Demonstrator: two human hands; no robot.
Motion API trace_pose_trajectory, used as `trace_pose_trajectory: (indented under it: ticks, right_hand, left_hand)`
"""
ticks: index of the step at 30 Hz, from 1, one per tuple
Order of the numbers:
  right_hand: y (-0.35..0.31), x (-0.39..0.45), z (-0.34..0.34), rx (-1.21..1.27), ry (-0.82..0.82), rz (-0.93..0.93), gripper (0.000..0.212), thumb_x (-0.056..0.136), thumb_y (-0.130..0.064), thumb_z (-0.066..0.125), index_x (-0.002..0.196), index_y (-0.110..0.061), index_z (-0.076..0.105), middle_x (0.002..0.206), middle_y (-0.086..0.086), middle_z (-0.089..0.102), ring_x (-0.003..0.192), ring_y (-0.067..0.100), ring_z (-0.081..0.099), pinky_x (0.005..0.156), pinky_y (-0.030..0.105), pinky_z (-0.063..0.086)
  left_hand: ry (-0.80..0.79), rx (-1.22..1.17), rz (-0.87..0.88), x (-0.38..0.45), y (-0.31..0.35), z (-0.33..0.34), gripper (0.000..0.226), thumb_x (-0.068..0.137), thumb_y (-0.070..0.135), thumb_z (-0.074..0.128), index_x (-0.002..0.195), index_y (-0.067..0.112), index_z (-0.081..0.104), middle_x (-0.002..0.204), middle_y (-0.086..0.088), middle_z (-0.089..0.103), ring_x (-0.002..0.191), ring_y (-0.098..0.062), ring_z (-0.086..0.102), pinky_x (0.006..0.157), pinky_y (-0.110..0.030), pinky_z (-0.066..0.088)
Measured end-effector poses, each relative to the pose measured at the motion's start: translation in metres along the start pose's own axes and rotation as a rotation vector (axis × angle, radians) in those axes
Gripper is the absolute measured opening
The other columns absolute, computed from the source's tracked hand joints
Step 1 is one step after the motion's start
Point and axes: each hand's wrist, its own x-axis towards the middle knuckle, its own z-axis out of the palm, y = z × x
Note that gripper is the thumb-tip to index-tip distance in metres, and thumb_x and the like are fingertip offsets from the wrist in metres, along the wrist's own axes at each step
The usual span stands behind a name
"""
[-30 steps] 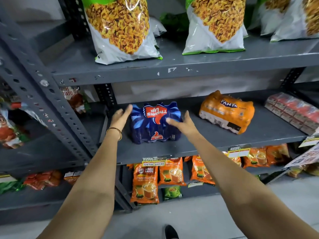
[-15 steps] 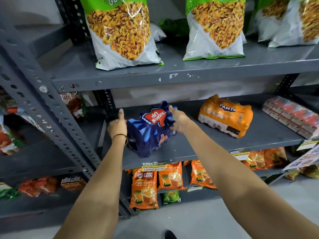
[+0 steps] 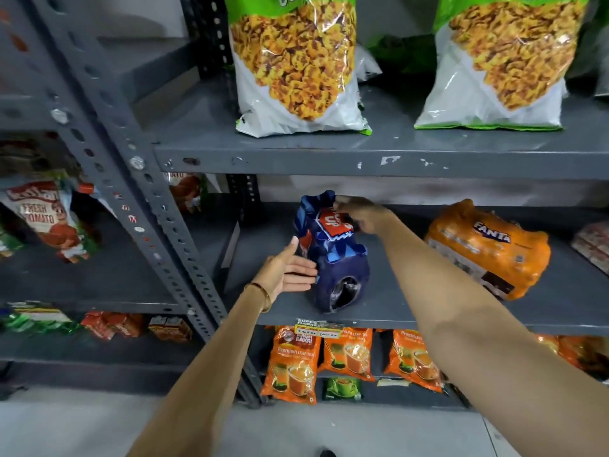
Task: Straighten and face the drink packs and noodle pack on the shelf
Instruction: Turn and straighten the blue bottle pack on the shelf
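Observation:
A dark blue Thums Up drink pack point(image 3: 331, 255) stands on the middle grey shelf point(image 3: 395, 311), turned so that its narrow end with a hole faces me. My right hand point(image 3: 361, 216) grips its top far edge. My left hand point(image 3: 290, 270) lies flat with fingers spread against the pack's left side. An orange Fanta drink pack point(image 3: 487, 249) lies askew further right on the same shelf. At the far right edge a red and pink pack point(image 3: 593, 245) is only partly in view.
Large snack bags point(image 3: 293, 61) stand on the shelf above. Orange tea pouches point(image 3: 293, 361) hang on the shelf below, behind a price tag point(image 3: 318, 328). A slanted perforated upright point(image 3: 145, 192) runs left of the pack. Ketchup pouches point(image 3: 46, 216) fill the left bay.
The blue pack has been rotated from broadside to end-on. My right hand moved to its far top edge, and my left hand opened flat against its left side.

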Motion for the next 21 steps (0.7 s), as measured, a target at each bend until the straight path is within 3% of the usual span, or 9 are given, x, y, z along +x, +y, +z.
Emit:
trace_pose_trajectory:
  ticks: [4,6,8,11,13,16,19,21]
  right_hand:
    - [-0.012,-0.003,0.019,-0.142,-0.106,-0.038,0.039,0.101,-0.021,0.04,0.14,-0.019,0.044,0.136,0.013,0.056,0.104,0.024,0.059,0.094,0.039,0.049]
    - [-0.016,-0.01,0.03,-0.304,-0.107,-0.083,0.04,0.102,-0.027,0.038,0.14,-0.021,0.044,0.136,0.011,0.056,0.113,0.026,0.06,0.101,0.038,0.047]
    - [-0.017,-0.017,0.035,-0.456,-0.056,-0.09,0.047,0.1,-0.036,0.04,0.142,-0.016,0.041,0.14,0.01,0.052,0.123,0.028,0.055,0.099,0.033,0.045]
    - [-0.019,-0.041,0.029,-0.565,-0.146,0.082,0.072,0.086,-0.056,0.055,0.142,-0.013,0.039,0.142,0.008,0.051,0.126,0.029,0.053,0.09,0.035,0.043]
    - [-0.016,-0.055,0.02,-0.698,-0.219,0.145,0.083,0.077,-0.058,0.065,0.142,-0.015,0.038,0.143,0.008,0.05,0.126,0.031,0.052,0.087,0.037,0.045]
    - [-0.009,-0.07,0.012,-0.769,-0.219,0.178,0.099,0.068,-0.053,0.076,0.147,-0.019,0.027,0.151,0.012,0.038,0.13,0.037,0.047,0.096,0.046,0.049]
    - [-0.005,-0.072,0.011,-0.777,-0.158,0.135,0.092,0.061,-0.041,0.083,0.137,-0.011,0.041,0.14,0.015,0.05,0.115,0.038,0.058,0.091,0.045,0.055]
    - [-0.002,-0.072,0.005,-0.812,-0.08,0.102,0.084,0.059,-0.032,0.083,0.13,-0.007,0.046,0.131,0.015,0.056,0.106,0.035,0.064,0.088,0.046,0.057]
  left_hand:
    - [0.342,-0.007,0.037,0.027,0.017,-0.008,0.05,0.096,0.048,0.04,0.105,0.004,0.06,0.098,-0.017,0.064,0.083,-0.03,0.063,0.065,-0.033,0.054]
    - [0.521,0.161,0.089,0.043,0.027,-0.017,0.049,0.091,0.051,0.048,0.104,0.005,0.06,0.112,-0.021,0.066,0.099,-0.036,0.065,0.083,-0.043,0.055]
    - [0.595,0.357,0.125,0.045,0.041,-0.022,0.056,0.091,0.047,0.049,0.124,0.002,0.056,0.13,-0.022,0.059,0.119,-0.038,0.056,0.101,-0.042,0.047]
    - [0.554,0.426,0.146,0.046,0.058,-0.02,0.062,0.094,0.042,0.049,0.142,0.004,0.04,0.145,-0.021,0.046,0.133,-0.035,0.045,0.107,-0.037,0.038]
    - [0.488,0.458,0.148,0.05,0.061,-0.016,0.058,0.094,0.038,0.051,0.141,0.004,0.041,0.144,-0.019,0.047,0.133,-0.033,0.046,0.106,-0.035,0.038]
    - [0.488,0.451,0.174,0.052,0.062,-0.008,0.051,0.094,0.034,0.054,0.132,0.001,0.049,0.136,-0.02,0.054,0.127,-0.034,0.052,0.1,-0.035,0.043]
    - [0.518,0.471,0.161,0.043,0.061,-0.007,0.052,0.093,0.036,0.053,0.132,0.002,0.05,0.138,-0.02,0.053,0.125,-0.034,0.052,0.097,-0.034,0.043]
    - [0.553,0.485,0.156,0.039,0.053,-0.009,0.05,0.088,0.041,0.055,0.122,0.005,0.056,0.129,-0.02,0.059,0.115,-0.036,0.057,0.092,-0.036,0.046]
